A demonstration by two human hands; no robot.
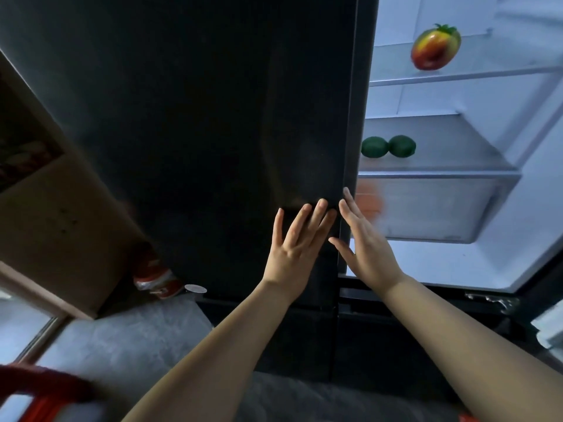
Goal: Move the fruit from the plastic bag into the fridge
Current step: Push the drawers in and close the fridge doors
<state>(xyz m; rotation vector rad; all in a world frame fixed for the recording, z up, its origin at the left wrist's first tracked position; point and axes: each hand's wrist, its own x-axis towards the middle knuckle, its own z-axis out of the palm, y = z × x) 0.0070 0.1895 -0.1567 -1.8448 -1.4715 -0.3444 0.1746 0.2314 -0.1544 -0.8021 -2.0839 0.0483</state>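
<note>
The fridge's dark left door (pixel 213 117) fills the middle of the view, and its right side stands open onto a lit white interior. A red-yellow mango (pixel 434 48) lies on an upper glass shelf (pixel 475 75). Two green limes (pixel 388 146) sit side by side on the shelf below. Something orange (pixel 368 202) shows blurred behind the clear drawer front (pixel 432 205). My left hand (pixel 300 239) lies flat with straight fingers on the dark door's lower corner. My right hand (pixel 364 242) is open, fingers straight, at that door's right edge. No plastic bag is visible.
A tan cardboard box (pixel 58 214) leans at the left. A red-and-white packet (pixel 154 277) and a small white lid (pixel 195 289) lie on the grey floor by the fridge base. Something red (pixel 42 388) sits at the lower left. Dark lower fridge drawers (pixel 380 330) lie beneath my arms.
</note>
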